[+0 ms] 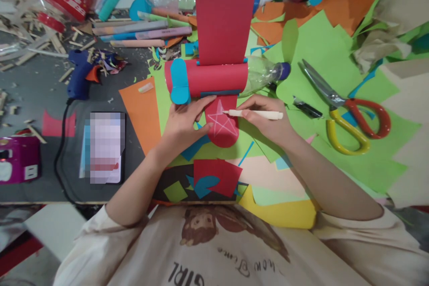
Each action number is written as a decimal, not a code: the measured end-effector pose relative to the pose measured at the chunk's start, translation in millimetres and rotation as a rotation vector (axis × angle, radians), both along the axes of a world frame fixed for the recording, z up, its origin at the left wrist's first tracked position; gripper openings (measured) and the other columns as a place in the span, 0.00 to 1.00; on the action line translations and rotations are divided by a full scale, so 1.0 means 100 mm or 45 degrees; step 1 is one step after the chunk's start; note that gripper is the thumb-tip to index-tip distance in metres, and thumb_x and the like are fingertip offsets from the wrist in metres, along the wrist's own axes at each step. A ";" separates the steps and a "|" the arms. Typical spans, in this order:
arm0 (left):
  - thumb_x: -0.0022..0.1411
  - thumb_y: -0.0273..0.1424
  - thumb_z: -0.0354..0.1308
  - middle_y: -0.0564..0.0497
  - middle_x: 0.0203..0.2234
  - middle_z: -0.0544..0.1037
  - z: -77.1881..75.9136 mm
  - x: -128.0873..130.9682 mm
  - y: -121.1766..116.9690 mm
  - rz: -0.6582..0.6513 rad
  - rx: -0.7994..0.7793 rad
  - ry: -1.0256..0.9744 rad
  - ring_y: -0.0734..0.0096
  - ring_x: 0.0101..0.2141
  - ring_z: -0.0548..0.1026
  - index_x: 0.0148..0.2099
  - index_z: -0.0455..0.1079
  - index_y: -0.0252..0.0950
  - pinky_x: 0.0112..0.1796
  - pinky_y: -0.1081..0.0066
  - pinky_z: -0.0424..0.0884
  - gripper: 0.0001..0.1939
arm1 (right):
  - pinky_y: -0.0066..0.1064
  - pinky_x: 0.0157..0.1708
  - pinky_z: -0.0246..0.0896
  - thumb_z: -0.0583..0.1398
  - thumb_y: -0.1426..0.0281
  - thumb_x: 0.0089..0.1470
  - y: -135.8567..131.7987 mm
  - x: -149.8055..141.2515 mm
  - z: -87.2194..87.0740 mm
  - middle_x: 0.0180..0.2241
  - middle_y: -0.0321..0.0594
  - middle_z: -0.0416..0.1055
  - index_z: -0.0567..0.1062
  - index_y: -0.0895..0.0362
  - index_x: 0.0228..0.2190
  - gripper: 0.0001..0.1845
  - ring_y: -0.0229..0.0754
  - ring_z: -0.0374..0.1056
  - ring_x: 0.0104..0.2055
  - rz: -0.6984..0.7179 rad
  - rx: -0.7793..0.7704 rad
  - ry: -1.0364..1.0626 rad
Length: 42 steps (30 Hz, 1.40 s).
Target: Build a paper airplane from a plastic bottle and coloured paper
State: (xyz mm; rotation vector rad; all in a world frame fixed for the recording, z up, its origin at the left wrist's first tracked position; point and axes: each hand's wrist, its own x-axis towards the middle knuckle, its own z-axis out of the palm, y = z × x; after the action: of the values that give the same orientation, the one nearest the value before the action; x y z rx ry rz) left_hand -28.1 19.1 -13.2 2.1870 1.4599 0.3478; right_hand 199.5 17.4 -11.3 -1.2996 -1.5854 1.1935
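A model plane made from a plastic bottle lies crosswise in front of me, its body wrapped in red paper point(217, 77) with a blue cap point(283, 71) at the right end. A white marker point(264, 115) is pinched in my right hand point(264, 118), its tip touching the near red wing point(225, 136). A pale star outline point(219, 118) shows on that wing. My left hand point(187, 123) rests at the wing's left edge, thumb and forefinger apart, the thumb on the paper; its other fingers are partly hidden. The far red wing point(226, 13) points away from me.
Scissors point(335, 100) lie open at right on green paper point(375, 134). Left are a blue glue gun point(78, 73) with a black cord, a phone point(106, 147) and wood scraps. Markers point(147, 31) and bottles lie at the back; paper offcuts point(217, 176) sit near the table edge.
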 end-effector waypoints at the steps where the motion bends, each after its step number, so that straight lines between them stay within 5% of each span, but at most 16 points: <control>1: 0.61 0.31 0.56 0.54 0.28 0.71 0.00 0.00 0.00 -0.002 0.006 -0.004 0.66 0.36 0.72 0.63 0.64 0.44 0.50 0.66 0.63 0.27 | 0.29 0.22 0.58 0.60 0.70 0.48 0.00 0.00 0.01 0.22 0.34 0.74 0.77 0.55 0.25 0.04 0.36 0.64 0.23 -0.004 -0.004 -0.013; 42: 0.59 0.31 0.56 0.54 0.29 0.71 0.00 0.01 0.01 0.005 -0.036 0.005 0.66 0.37 0.72 0.63 0.65 0.42 0.53 0.66 0.61 0.29 | 0.29 0.22 0.55 0.60 0.71 0.48 0.01 -0.01 -0.01 0.21 0.33 0.73 0.75 0.55 0.24 0.05 0.36 0.63 0.22 -0.034 0.041 -0.036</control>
State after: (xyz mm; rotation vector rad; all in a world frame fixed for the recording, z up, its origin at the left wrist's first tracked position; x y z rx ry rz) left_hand -27.4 20.5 -13.4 2.1643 1.4627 0.3225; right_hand 198.0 18.0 -11.8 -1.3186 -1.5961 1.1334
